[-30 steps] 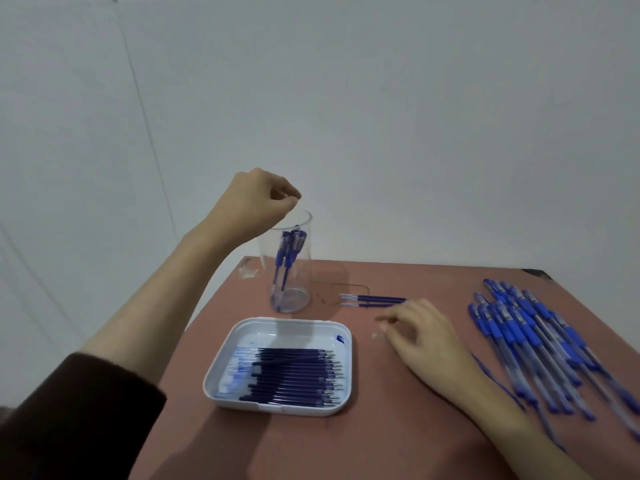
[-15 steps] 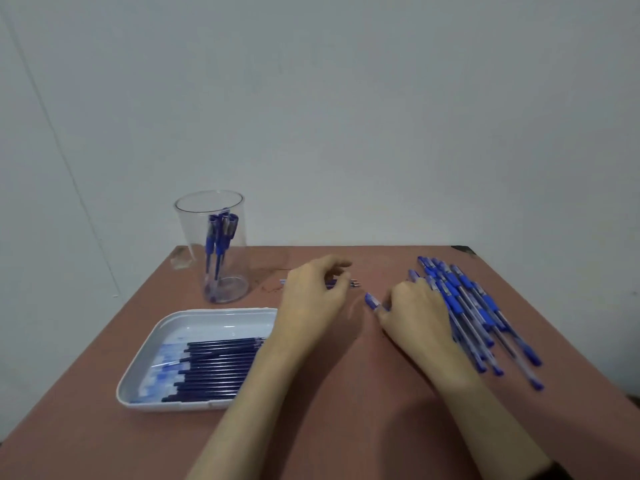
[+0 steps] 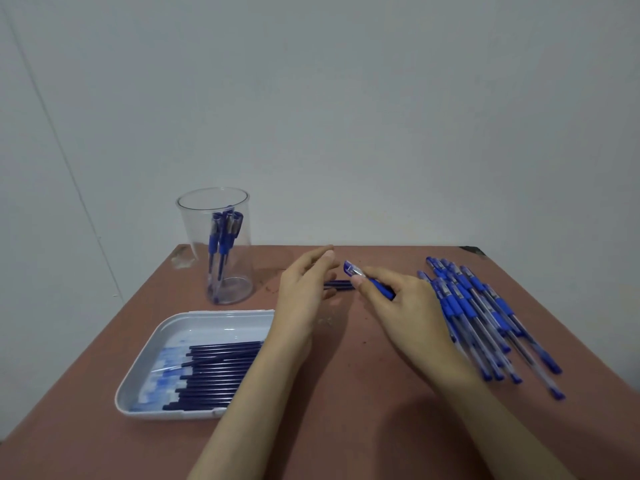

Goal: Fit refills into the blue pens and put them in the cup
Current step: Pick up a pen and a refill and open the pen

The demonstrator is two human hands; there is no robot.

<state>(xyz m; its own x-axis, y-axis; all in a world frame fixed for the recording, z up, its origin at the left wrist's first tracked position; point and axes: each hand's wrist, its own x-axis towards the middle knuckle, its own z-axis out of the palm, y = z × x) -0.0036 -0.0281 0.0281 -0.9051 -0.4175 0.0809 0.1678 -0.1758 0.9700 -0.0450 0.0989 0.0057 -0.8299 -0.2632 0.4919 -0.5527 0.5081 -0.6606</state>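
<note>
Right hand (image 3: 408, 306) grips one blue pen (image 3: 381, 289); its barrel is mostly hidden in the grip.
Long axis runs lower-right to upper-left, blue end toward the slack, empty left hand (image 3: 304, 292).

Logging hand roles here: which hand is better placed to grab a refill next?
Probably the left. The left hand is free, fingers relaxed, right by the loose refills on the table. The right hand is busy gripping a blue pen.

plain pale wall (image 3: 346, 116) behind reddish-brown table (image 3: 363, 427)
</note>
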